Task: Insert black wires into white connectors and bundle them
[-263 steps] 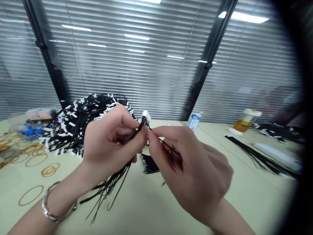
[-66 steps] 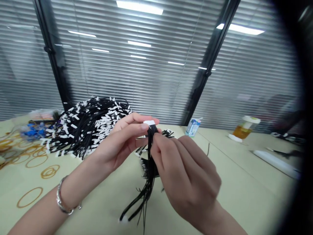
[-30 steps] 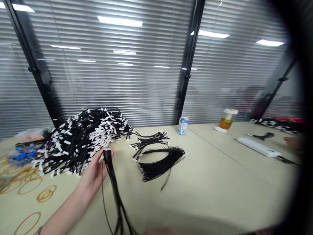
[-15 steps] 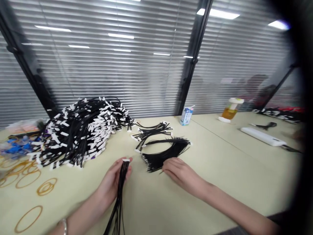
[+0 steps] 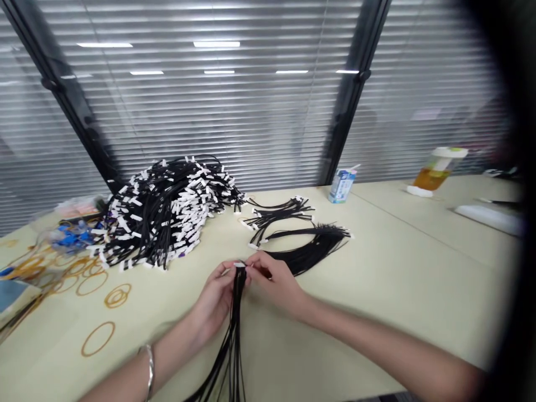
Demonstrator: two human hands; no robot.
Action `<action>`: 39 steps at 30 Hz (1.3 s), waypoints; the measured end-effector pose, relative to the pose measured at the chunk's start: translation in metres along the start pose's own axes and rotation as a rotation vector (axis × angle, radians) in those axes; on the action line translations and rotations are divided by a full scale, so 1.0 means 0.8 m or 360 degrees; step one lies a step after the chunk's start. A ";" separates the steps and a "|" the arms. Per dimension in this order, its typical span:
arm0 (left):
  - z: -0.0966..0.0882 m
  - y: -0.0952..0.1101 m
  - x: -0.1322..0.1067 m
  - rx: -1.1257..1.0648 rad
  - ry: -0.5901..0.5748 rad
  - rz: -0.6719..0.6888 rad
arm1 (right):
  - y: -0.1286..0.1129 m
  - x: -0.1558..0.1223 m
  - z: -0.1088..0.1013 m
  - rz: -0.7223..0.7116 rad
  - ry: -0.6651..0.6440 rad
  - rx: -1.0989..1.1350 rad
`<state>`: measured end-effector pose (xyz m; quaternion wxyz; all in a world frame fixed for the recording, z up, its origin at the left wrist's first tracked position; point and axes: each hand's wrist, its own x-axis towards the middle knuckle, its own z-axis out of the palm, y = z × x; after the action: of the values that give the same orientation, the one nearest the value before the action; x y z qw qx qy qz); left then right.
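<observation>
My left hand is closed around the top of a wire harness, holding it just below its white connector. Loose black wires hang from the connector toward the table's front edge. My right hand pinches at the right side of that connector, on what looks like a thin black wire mostly hidden by the fingers. Behind my right hand lies a fanned bundle of loose black wires, partly covered by the hand.
Several finished-looking harnesses lie behind the bundle. A large heap of black cables with white connectors stands at left. Rubber bands and blue pieces lie farther left. A drink carton and a tea-coloured cup stand at the back right.
My right hand has moved left from the loose wire bundle to the connector in my left hand. The view has turned slightly, shifting the left side into sight.
</observation>
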<state>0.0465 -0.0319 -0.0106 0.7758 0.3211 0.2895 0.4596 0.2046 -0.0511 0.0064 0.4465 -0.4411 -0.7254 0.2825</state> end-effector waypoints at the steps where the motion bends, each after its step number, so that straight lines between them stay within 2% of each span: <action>1: -0.002 0.001 0.001 0.0006 -0.0005 0.0003 | 0.010 -0.001 -0.002 0.0017 0.0025 0.0003; 6: -0.013 0.009 0.010 0.0117 0.0034 0.0013 | 0.043 0.006 -0.015 0.0026 0.0160 0.0022; 10: -0.015 0.017 0.015 0.0168 0.0048 -0.0003 | 0.054 0.011 -0.012 0.0139 0.0141 0.0112; 18: -0.014 0.017 0.014 0.0187 0.0053 -0.0029 | 0.042 0.003 -0.006 0.0229 0.0040 0.0191; 22: -0.009 0.018 0.009 0.0182 0.0000 -0.0041 | 0.037 0.001 -0.006 0.0271 0.0058 0.0293; 31: -0.005 0.021 0.006 0.0189 0.0017 -0.0072 | 0.033 0.001 -0.001 0.0343 0.0050 0.0527; 39: -0.001 0.021 0.001 0.0193 -0.0053 -0.0079 | 0.028 0.000 -0.002 0.0320 0.0017 0.0518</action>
<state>0.0375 -0.0248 0.0016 0.7708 0.3679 0.3117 0.4163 0.2149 -0.0412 -0.0112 0.4853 -0.4350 -0.6200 0.4369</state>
